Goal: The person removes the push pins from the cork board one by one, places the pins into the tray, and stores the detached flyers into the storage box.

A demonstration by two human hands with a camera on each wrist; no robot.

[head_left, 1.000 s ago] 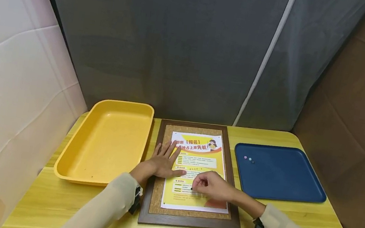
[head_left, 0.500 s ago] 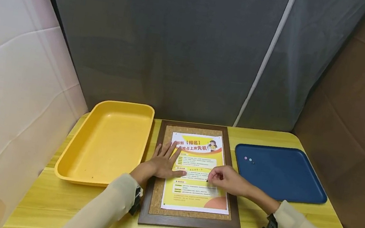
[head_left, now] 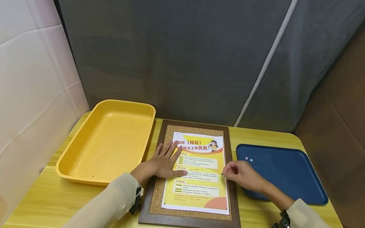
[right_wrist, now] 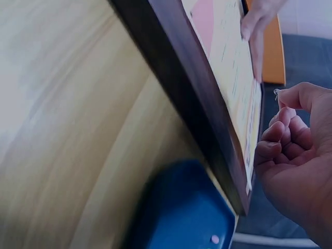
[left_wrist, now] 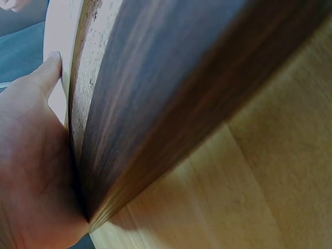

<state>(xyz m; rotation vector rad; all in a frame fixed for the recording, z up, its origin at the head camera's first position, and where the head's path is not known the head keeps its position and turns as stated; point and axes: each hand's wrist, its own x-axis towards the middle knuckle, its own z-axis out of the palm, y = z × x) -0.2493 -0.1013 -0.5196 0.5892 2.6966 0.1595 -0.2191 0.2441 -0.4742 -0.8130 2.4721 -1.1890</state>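
Observation:
A yellow and white poster (head_left: 193,204) lies on a cork board (head_left: 156,203) with a dark brown wooden frame (head_left: 189,222). My left hand (head_left: 163,164) rests flat on the poster's left side, fingers spread; the left wrist view shows its thumb side by the frame. Over the poster's right edge, my right hand (head_left: 244,174) pinches a small push pin (head_left: 222,174) between thumb and forefinger. The fingers mostly cover the pin; a dark tip shows in the head view. Small dark pins sit at the poster's upper left and lower left corners.
A blue tray (head_left: 285,174) on the right carries a few small pins (head_left: 250,160), pink, pale and dark. On the left stands a deep yellow tray (head_left: 106,142). Both rest on the wooden table (head_left: 121,213). Cloth walls (head_left: 163,50) enclose the back and sides.
My right hand has moved from the poster's lower middle up and right to its right edge, still pinching the push pin. The left hand has stayed in place.

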